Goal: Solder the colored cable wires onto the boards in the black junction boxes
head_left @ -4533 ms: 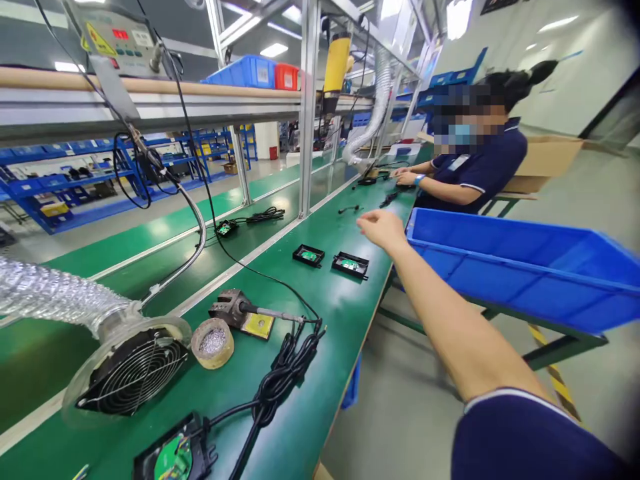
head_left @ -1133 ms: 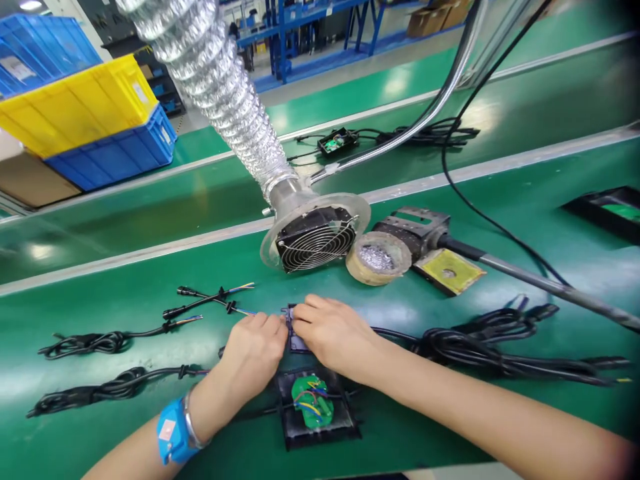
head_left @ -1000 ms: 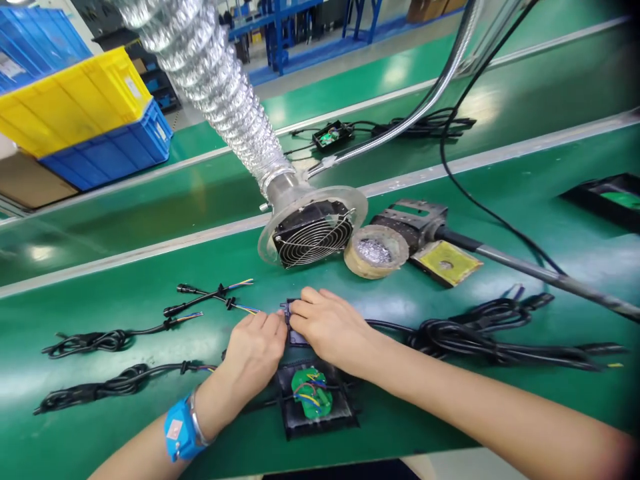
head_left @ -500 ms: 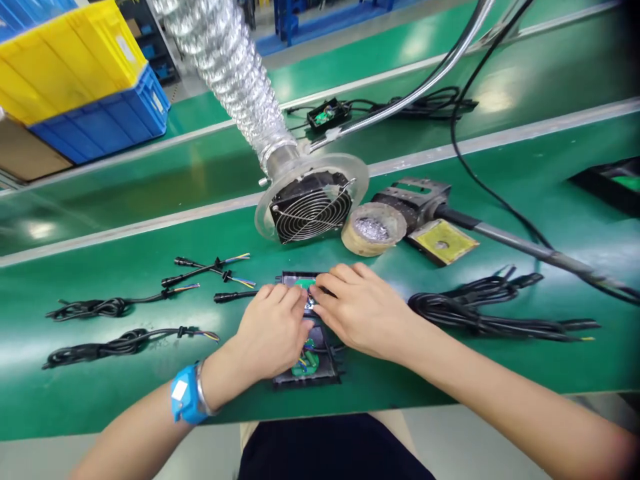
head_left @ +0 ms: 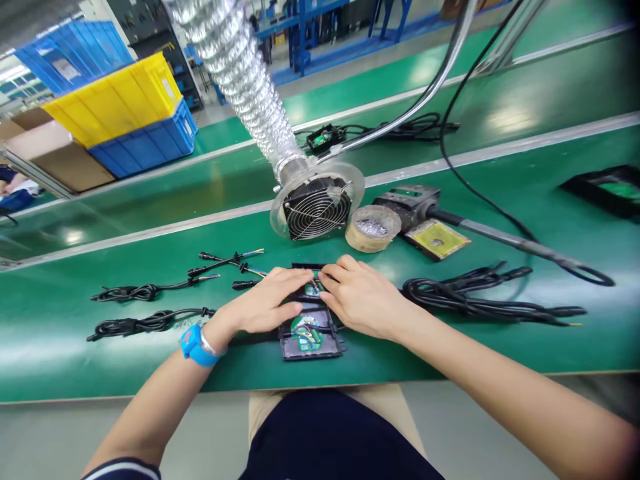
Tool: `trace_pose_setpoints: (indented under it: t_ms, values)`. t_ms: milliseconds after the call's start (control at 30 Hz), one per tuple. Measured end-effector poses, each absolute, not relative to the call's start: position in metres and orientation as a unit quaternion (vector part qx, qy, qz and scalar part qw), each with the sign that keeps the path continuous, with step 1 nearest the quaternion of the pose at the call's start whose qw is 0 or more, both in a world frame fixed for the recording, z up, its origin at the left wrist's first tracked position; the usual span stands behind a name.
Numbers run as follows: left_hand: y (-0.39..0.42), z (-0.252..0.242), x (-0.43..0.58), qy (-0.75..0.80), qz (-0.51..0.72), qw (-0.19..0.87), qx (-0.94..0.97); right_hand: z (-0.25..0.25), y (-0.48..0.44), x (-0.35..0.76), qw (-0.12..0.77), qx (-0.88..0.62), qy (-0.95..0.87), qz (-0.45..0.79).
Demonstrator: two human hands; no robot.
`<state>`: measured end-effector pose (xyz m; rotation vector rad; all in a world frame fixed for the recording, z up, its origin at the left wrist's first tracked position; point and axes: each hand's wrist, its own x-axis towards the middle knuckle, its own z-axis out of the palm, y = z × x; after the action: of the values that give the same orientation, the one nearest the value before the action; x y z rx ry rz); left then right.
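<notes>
Head cam: white label (head_left: 167, 85) on yellow plastic crate (head_left: 120, 100), unreadable. Left hand (head_left: 263, 303) and right hand (head_left: 363, 297) partly cover a rectangular black plastic box (head_left: 306, 265) with green circuit board (head_left: 313, 289), can't tell if gripping. Beige round tub (head_left: 361, 241) has silvery scraps (head_left: 371, 228); second black box (head_left: 330, 345) nearer the front of the green bench (head_left: 440, 357)

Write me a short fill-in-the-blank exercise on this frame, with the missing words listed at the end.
1. The bright blue wristband is worn on the person's ____ wrist.
2. Between the left hand and right hand, a ____ circuit board shows inside a black rectangular plastic case.
3. At the lower end of the silver ribbed foil duct is a black, wire-grilled ____.
4. The yellow plastic crate sits between two ____ plastic crates.

Missing words: left; green; fan; blue.
</notes>
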<state>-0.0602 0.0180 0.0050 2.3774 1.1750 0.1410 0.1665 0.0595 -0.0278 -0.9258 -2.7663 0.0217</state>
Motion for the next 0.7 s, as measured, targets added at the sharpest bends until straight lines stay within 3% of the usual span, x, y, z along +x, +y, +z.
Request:
trace_pose_setpoints:
  t_ms: [133,267,367,567,700]
  values:
    - [-0.007,0.003,-0.088,0.497,0.047,0.203,0.842,-0.029,0.057,0.225,0.160,-0.324,-0.932,0.002]
    - [-0.022,-0.007,-0.084,0.552,-0.004,0.133,0.823,-0.044,0.065,0.271,0.101,-0.352,-0.931,-0.009]
    - [-0.026,-0.007,-0.062,0.572,-0.013,0.103,0.813,-0.050,0.073,0.280,0.088,-0.327,-0.940,0.050]
    - [-0.050,0.056,-0.093,0.599,0.027,0.119,0.791,0.008,0.057,0.234,0.292,-0.329,-0.880,0.178]
    - [-0.092,0.107,-0.212,0.702,0.087,0.092,0.701,0.065,0.048,0.116,0.338,-0.242,-0.864,0.284]
